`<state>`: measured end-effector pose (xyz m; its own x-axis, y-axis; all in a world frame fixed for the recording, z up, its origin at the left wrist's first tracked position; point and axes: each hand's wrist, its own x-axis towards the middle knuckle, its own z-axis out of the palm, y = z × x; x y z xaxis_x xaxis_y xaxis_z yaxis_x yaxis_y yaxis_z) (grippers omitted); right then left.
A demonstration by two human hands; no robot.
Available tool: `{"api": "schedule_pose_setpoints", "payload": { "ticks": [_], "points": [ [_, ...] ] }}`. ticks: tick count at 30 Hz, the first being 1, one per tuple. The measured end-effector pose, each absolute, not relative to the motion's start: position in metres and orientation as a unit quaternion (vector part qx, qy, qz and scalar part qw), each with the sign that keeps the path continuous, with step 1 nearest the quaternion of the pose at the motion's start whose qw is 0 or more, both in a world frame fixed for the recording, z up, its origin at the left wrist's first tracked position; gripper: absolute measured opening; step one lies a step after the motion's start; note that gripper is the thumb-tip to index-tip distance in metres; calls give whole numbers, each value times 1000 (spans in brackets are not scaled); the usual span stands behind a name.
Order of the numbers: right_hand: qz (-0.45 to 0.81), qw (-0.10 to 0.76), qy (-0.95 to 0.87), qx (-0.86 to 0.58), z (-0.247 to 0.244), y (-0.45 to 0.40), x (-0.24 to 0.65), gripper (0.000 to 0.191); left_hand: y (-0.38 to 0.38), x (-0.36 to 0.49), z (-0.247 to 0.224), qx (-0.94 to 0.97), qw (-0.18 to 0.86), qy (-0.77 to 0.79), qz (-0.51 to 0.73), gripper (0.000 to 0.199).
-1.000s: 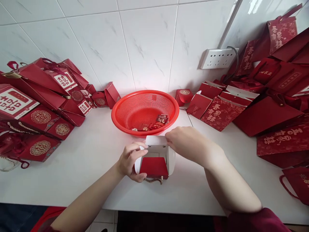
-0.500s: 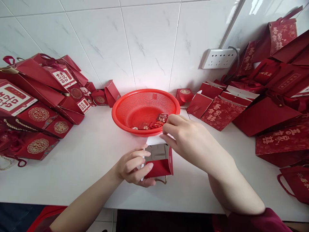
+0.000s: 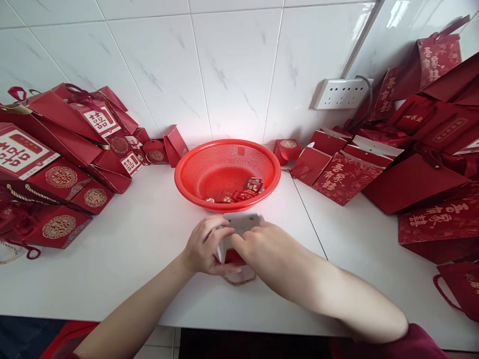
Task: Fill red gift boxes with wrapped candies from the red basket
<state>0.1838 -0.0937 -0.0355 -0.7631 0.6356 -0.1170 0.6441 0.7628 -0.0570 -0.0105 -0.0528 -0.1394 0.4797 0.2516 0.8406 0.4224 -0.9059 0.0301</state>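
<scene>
A small red box with a pale inside and a rope handle stands open-topped between my hands, near the front of the white table. My left hand grips its left side, fingers curled over the edge. Over its right side lies my right hand, fingers bent at the opening; their tips are partly hidden, so whether they hold anything is unclear. Just behind the box, a red plastic basket holds several small red packets at its front right.
Red boxes and bags are piled on the left of the white table. More red bags crowd the right side. A small red box stands behind the basket's right. A white power strip is on the tiled wall.
My right hand has moved down and left from the basket's front rim to the box. The box's back flap, flat before, now stands raised. My left hand still grips the box.
</scene>
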Motion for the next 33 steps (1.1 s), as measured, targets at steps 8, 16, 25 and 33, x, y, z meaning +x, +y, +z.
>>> {"api": "schedule_pose_setpoints", "payload": {
  "ticks": [8,16,25,33],
  "points": [
    [63,17,974,217,-56,-114,160,13,-48,-18,-140,-866,-97,-193,-451,70],
    [-148,12,981,122,-41,-100,174,40,-43,-28,-140,-864,-245,-186,-398,35],
    [-213,64,958,183,-28,-91,191,32,-46,-28,-139,-891,-251,-177,-335,96],
    [-128,-212,876,415,-26,-13,230,22,-61,-9,-136,-913,-125,-139,-362,98]
  ]
}}
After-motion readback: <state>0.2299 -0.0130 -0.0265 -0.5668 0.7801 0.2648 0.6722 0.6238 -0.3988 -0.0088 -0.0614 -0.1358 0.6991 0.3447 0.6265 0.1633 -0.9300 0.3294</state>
